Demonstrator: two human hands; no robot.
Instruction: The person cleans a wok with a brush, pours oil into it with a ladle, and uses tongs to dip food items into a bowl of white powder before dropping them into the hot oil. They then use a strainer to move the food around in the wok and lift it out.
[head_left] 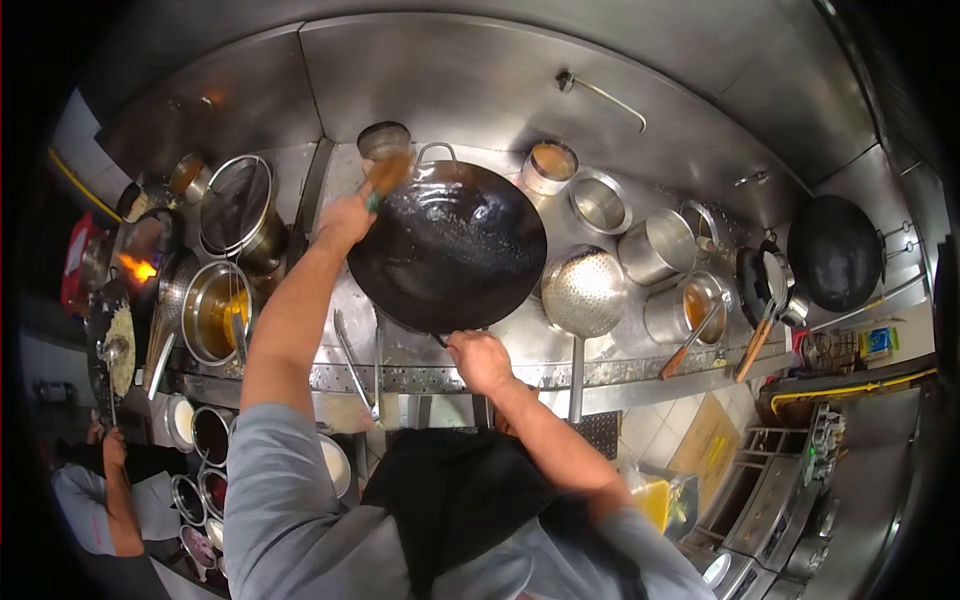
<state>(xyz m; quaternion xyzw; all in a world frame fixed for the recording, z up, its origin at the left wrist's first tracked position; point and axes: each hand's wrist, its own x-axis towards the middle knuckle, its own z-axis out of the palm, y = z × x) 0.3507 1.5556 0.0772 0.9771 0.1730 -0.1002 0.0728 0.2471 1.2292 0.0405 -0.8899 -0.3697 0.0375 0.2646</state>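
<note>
A large black wok (450, 250) sits on the steel range in front of me, its inner surface wet and shiny. My right hand (480, 360) is closed on the wok's near handle. Over the wok's far left rim, my left hand (347, 222) is closed around a brown brush (391, 172), blurred by motion, with a bit of green at the grip. Behind the brush stands a dark round pot (384, 138). To the right of the wok lies a perforated skimmer (584, 292). Metal tongs (352, 360) rest on the near edge of the range.
Metal pots (657, 245) stand on the right, with a second wok (835, 252) beyond. At left are a strainer pot (237, 208), a pot of yellow liquid (208, 322) and a burner flame (138, 268). A co-worker (110, 490) holds a pan of food (120, 350).
</note>
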